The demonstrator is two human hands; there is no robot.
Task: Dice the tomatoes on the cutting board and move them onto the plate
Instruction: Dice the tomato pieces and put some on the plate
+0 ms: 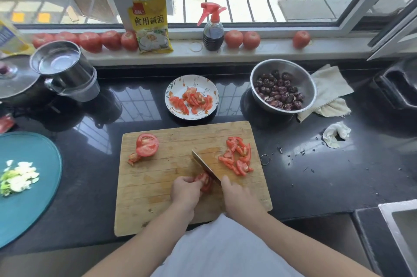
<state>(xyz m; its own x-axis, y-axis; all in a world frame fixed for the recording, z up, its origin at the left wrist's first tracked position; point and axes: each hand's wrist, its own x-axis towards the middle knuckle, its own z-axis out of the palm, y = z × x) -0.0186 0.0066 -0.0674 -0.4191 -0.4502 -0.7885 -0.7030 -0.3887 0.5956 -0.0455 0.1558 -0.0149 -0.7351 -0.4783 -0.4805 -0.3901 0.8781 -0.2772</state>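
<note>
A tomato piece (205,183) is lying at the near middle of the wooden cutting board (158,188), where the left hand (185,191) is pinching it with curled fingers. The right hand (240,197) is closing around the handle of a knife (206,167), whose blade is resting against the piece's right side. Cut slices (238,155) are lying on the board's right part; a halved tomato (146,144) is sitting at its far left corner. Beyond the board, a patterned plate (173,89) is holding more tomato pieces (191,99). A metal bowl (300,75) of dark fruit is standing to the right, and whole tomatoes (90,41) are lining the windowsill.
</note>
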